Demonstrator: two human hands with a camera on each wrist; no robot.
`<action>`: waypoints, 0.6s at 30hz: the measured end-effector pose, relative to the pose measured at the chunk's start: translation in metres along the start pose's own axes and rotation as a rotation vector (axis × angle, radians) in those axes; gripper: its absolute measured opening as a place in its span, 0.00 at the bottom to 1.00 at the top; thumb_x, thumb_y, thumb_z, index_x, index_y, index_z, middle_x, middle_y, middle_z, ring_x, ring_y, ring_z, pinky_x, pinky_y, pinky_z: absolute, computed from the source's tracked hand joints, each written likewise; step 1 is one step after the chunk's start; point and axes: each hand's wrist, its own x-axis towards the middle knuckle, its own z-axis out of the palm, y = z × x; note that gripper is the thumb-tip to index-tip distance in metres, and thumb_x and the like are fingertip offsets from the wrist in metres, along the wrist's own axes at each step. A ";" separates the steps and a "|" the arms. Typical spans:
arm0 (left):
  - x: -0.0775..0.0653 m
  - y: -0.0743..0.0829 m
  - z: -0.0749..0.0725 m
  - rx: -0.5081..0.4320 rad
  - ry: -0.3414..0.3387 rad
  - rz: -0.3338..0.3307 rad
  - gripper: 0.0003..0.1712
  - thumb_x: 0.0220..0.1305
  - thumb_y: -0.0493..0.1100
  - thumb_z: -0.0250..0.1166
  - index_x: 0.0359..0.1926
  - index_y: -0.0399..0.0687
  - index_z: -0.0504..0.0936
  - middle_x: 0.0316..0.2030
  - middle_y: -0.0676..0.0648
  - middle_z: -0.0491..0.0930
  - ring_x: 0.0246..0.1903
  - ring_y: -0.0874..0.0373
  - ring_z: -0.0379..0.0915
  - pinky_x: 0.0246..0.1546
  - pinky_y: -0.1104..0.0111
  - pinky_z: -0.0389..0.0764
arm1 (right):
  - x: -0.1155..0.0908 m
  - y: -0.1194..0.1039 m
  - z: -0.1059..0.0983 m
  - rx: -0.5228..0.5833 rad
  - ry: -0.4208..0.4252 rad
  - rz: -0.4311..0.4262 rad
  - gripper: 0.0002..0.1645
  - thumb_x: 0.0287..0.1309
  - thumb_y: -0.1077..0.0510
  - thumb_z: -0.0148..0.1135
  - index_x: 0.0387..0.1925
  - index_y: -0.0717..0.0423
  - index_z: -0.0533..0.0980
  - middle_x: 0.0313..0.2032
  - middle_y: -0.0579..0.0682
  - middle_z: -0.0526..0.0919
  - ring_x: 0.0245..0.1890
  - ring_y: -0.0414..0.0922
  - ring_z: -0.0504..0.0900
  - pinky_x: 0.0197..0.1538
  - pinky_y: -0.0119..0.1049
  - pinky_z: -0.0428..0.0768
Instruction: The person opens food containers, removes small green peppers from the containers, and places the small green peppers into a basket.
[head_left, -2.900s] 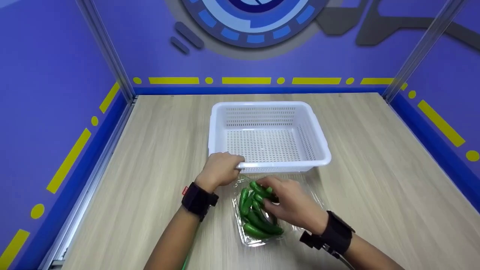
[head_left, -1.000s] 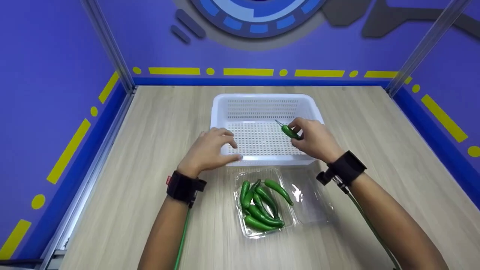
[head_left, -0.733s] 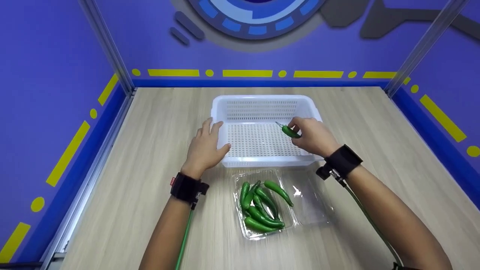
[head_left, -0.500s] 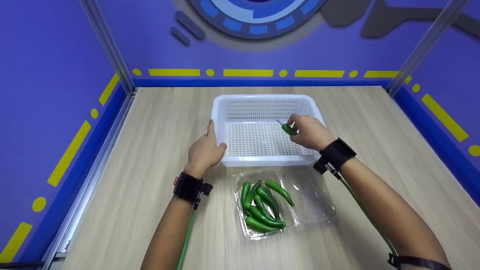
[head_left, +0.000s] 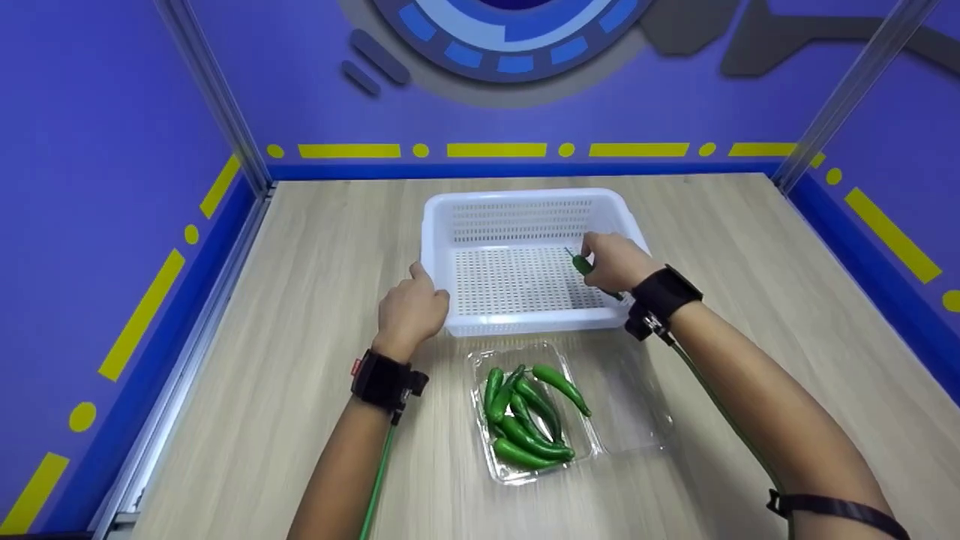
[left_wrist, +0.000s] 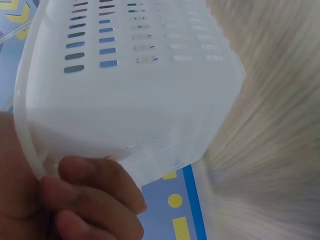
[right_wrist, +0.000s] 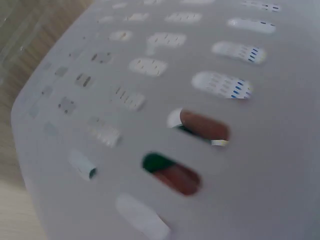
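from my end i see a pale wood-grain table (head_left: 322,300) bearing a white rectangular slotted plastic basket (head_left: 525,320). just in front of it lies a clear hinged plastic tray (head_left: 628,409), unfolded. the left hand (head_left: 411,309) is clamped on the basket's left rim; i'd have it steady that side without tugging. the right hand (head_left: 618,262) pinches a slim dark-green stemmed pepper (head_left: 580,265) inside the basket's right side, below the rim. i can't tell whether it touches the base, so i'd lower gently and release once it's supported. more glossy green peppers (head_left: 531,439) lie in the tray's left half.
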 end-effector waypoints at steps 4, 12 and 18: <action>0.000 0.000 -0.002 -0.007 -0.002 -0.011 0.38 0.71 0.49 0.50 0.71 0.25 0.59 0.43 0.31 0.84 0.36 0.42 0.82 0.36 0.50 0.80 | -0.001 -0.008 -0.013 0.039 -0.009 0.022 0.24 0.44 0.65 0.69 0.47 0.68 0.77 0.34 0.62 0.86 0.29 0.51 0.80 0.37 0.47 0.79; 0.001 0.002 -0.005 -0.023 -0.003 -0.026 0.39 0.72 0.50 0.50 0.73 0.25 0.56 0.45 0.30 0.83 0.38 0.41 0.82 0.38 0.50 0.80 | 0.006 -0.018 -0.034 0.070 0.000 0.042 0.24 0.46 0.65 0.70 0.47 0.69 0.77 0.38 0.63 0.86 0.32 0.52 0.83 0.38 0.47 0.81; 0.000 0.003 0.001 -0.034 -0.010 -0.030 0.40 0.72 0.50 0.51 0.74 0.25 0.55 0.43 0.31 0.83 0.36 0.42 0.81 0.36 0.51 0.80 | 0.019 -0.011 -0.026 -0.002 -0.063 0.122 0.22 0.46 0.65 0.69 0.46 0.68 0.78 0.44 0.63 0.85 0.35 0.53 0.79 0.39 0.45 0.79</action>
